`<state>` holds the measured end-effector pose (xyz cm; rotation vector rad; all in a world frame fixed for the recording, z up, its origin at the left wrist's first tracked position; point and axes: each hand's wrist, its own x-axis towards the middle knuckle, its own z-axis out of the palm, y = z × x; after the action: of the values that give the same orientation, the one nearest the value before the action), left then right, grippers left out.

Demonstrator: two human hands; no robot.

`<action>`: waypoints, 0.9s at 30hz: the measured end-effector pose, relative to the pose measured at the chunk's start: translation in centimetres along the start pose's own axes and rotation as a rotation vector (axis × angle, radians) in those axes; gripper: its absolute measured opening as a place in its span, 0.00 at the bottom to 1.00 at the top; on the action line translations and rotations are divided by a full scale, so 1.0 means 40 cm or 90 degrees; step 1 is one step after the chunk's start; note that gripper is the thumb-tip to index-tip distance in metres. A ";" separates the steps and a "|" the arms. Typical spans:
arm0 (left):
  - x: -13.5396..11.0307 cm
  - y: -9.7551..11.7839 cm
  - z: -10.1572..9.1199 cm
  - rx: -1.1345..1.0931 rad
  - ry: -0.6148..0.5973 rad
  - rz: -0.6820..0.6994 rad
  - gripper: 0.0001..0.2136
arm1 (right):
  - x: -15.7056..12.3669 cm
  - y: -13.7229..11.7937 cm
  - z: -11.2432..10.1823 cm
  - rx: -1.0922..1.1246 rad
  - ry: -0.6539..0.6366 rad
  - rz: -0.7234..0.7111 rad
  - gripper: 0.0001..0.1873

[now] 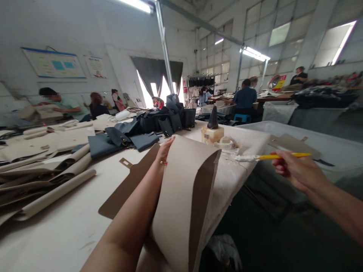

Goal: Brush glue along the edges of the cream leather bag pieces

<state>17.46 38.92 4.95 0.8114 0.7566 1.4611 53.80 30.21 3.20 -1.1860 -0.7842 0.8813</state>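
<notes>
Brush (266, 156) is resting in our right hand (295, 170), whose fingers are pinching the yellow handle beside the right edge of the table (65, 230). We are pointing its white-coated tip leftward, apart from the beige bag piece (181, 177). Our left hand (165, 149) is grasping that piece by its upper left edge, and we are holding it at a slant over the table, its right side bowing open. Beside our left forearm, a brown flap (129, 189) with a metal plate (125, 163) is lying on the table; we cannot quite tell whether it is joined to the piece. Dark bags (141, 128) are lying heaped beyond, and beige sheets (61, 192) are curling at the left. Past the piece, a black cone (212, 119) is standing on a block (208, 135). Beyond our right hand, a clear bin (336, 139) is standing beside the table.
</notes>
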 end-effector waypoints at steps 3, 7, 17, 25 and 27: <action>0.029 -0.005 0.035 -0.011 -0.018 -0.025 0.04 | -0.050 -0.002 -0.003 0.010 -0.023 0.018 0.06; 0.052 0.001 0.053 -0.022 -0.040 -0.054 0.06 | -0.091 -0.001 -0.001 0.004 -0.025 0.012 0.05; 0.063 -0.080 -0.011 -0.044 -0.008 -0.084 0.08 | -0.125 0.032 0.018 -0.050 -0.079 -0.030 0.15; 0.079 -0.110 -0.014 -0.039 -0.007 -0.102 0.06 | -0.099 0.054 0.089 -0.255 -0.131 -0.164 0.19; 0.084 -0.118 -0.014 -0.037 -0.004 -0.104 0.05 | -0.097 0.062 0.105 -0.324 -0.150 -0.200 0.16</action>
<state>19.46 42.49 0.84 0.6936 0.7549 1.3277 47.95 28.93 1.42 -1.3596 -1.4045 0.5781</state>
